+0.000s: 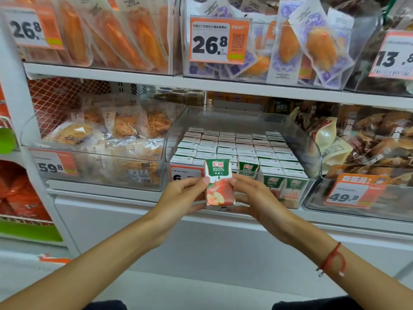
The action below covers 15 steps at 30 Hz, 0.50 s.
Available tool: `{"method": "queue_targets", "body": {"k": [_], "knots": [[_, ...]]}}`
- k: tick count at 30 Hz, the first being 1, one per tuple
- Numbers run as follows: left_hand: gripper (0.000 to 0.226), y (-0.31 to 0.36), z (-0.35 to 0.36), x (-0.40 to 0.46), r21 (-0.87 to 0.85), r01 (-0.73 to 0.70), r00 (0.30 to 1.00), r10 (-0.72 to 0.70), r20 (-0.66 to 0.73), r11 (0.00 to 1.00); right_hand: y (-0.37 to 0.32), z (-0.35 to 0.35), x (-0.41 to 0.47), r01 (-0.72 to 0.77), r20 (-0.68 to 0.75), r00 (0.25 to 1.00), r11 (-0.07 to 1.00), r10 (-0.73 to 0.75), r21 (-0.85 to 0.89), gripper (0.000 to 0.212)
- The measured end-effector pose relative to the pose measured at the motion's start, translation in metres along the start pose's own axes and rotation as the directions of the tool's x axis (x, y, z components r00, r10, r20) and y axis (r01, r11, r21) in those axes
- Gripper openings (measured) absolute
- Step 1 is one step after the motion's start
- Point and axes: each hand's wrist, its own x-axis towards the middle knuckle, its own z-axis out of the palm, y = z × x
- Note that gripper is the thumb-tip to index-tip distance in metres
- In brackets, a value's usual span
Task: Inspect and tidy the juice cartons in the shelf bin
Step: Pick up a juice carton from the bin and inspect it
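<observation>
A small apple juice carton (219,182), green on top with a red apple picture below, is held upright in front of the clear shelf bin (312,162). My left hand (181,198) pinches its left side and my right hand (254,198) pinches its right side. Behind it the bin holds several rows of matching cartons (237,148) packed tightly with their white tops up. A gap shows in the front row just behind the held carton. The held carton hides part of the bin's price tag (183,173).
A clear bin of bagged snacks (100,139) stands to the left, another with brown packets (368,142) to the right. The shelf above (201,82) carries bins of orange packs and hangs low over the cartons. A white panel (156,231) lies below.
</observation>
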Motion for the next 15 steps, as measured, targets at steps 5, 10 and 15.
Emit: {"method": "queue_targets", "body": {"k": [5, 10, 15], "knots": [[0.021, 0.0011, -0.0033, -0.0006, 0.008, 0.050, 0.998, -0.049, -0.026, 0.999, 0.0006, -0.0030, -0.0042, -0.028, 0.134, 0.991, 0.999, 0.023, 0.038, 0.038], [0.015, 0.0032, -0.0024, -0.0019, -0.049, 0.036, 0.998, -0.038, -0.045, 0.998, 0.0001, -0.0055, -0.0066, 0.000, 0.109, 0.994, 1.000, -0.001, 0.009, 0.051], [0.016, 0.0039, -0.0026, -0.0031, -0.040, 0.040, 0.998, -0.042, -0.042, 0.998, -0.0006, -0.0077, -0.0105, 0.045, 0.130, 0.991, 0.997, -0.038, -0.056, 0.065]]}}
